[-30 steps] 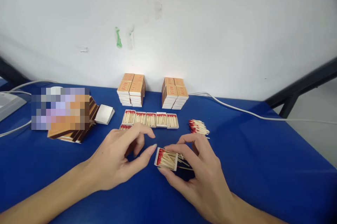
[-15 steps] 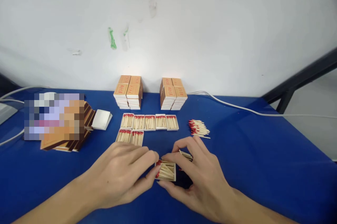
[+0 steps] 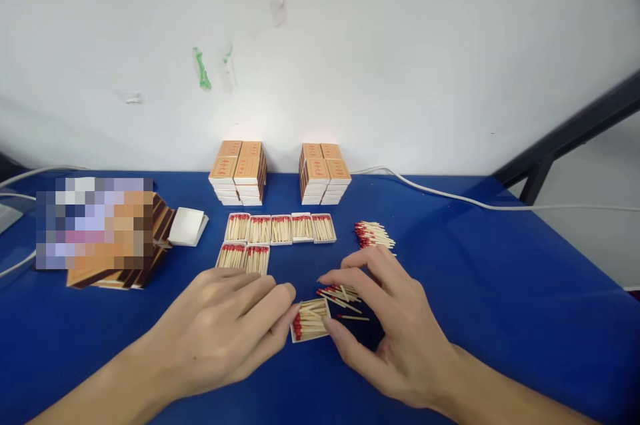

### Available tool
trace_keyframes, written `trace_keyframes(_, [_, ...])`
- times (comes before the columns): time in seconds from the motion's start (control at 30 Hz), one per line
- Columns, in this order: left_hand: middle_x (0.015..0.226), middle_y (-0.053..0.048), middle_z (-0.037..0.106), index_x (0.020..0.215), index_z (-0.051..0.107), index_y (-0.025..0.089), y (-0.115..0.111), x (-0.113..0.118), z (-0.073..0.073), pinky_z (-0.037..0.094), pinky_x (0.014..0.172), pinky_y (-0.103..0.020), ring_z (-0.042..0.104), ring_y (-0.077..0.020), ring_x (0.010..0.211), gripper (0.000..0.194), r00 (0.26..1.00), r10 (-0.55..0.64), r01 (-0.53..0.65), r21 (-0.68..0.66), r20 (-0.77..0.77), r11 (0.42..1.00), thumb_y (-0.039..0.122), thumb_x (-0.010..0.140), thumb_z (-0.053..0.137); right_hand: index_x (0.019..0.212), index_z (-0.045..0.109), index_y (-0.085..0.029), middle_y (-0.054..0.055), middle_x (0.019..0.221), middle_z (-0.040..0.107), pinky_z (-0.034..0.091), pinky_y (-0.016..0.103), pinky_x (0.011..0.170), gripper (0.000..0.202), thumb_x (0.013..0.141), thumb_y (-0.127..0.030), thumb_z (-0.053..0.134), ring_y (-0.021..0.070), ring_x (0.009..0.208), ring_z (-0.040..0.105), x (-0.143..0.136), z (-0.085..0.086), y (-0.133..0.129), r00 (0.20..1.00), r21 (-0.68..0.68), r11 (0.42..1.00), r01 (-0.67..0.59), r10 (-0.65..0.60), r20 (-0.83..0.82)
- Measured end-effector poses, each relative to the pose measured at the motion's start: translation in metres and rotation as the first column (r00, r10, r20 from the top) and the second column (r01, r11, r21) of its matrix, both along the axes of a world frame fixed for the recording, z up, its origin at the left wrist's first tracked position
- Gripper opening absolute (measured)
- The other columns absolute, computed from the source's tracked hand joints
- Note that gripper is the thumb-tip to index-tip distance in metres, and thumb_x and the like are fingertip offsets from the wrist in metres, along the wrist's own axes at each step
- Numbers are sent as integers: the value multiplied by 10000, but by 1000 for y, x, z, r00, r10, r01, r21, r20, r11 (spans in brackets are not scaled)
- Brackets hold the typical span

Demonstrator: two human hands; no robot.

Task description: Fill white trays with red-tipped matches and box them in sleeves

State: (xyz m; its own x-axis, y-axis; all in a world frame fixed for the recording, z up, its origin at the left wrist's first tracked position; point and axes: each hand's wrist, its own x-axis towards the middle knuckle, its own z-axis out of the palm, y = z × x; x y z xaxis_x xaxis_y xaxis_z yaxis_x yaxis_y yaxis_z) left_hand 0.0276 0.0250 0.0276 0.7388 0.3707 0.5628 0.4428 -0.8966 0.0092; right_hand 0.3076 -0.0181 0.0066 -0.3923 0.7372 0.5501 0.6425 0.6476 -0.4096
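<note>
An open white matchbox tray [image 3: 311, 322] full of red-tipped matches lies on the blue table between my hands. My left hand [image 3: 227, 328] has its thumb and index finger together at the tray's left end, pinching that edge. My right hand [image 3: 387, 325] is spread, its thumb at the tray's right end and its fingers above some loose matches [image 3: 345, 294]. One single match [image 3: 354, 318] lies right of the tray. Beyond, several filled trays [image 3: 281, 230] stand in a row, with two more [image 3: 257, 258] in front, partly behind my left hand.
Two stacks of closed matchboxes [image 3: 237, 172] [image 3: 324, 175] stand by the wall. A match pile [image 3: 373, 234] lies at right. More boxes [image 3: 145, 258], a white piece [image 3: 187, 226] and a blurred patch are at left. A white cable [image 3: 440, 195] runs along the back.
My right thumb and fingers have opened apart, and the bunch of matches near them now lies loose on the table. The tray has tilted slightly, and the view has shifted a little.
</note>
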Motion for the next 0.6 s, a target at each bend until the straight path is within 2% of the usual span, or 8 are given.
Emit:
trace_keyframes(0.17, [778,47,707,1177,659,182,1,-1,-1,575,574,-335,688,-153,582,92,1000,2,-2,-4,-7,1000,112,1161,601,1310,762,-199,92,1135,725,649,406,811,264,1056,-257,726,241,989,730,6,5,3,999,11,1000,1,0,-50])
trace_keyframes(0.23, [783,45,717,1178,662,178,3,-3,0,580,577,-328,702,-151,585,86,1000,7,-7,-3,-12,1000,113,1159,609,1289,770,-212,76,1102,745,633,397,818,231,1095,-175,648,227,971,731,9,7,6,997,6,1000,11,-11,-80])
trace_keyframes(0.33, [814,37,759,1183,667,176,6,-6,3,625,620,-307,748,-147,608,66,1000,13,-13,6,-11,1000,124,1154,638,1224,781,-240,51,1036,763,604,384,811,313,1138,-65,537,216,949,717,15,8,12,991,11,996,84,-82,-103])
trace_keyframes(0.43, [846,29,800,1202,674,176,7,-7,3,672,672,-299,795,-151,640,70,1000,22,-22,24,-10,999,137,1149,651,1192,785,-250,41,991,763,580,391,789,280,1145,-86,563,229,924,699,17,7,15,985,18,990,140,-138,-101])
trace_keyframes(0.6, [835,23,800,1224,696,164,5,-11,0,691,669,-321,804,-161,651,91,999,32,-31,103,-10,994,155,1167,626,1180,781,-250,36,996,797,578,418,829,245,1147,-122,576,235,918,709,14,7,14,986,10,991,131,-129,-105])
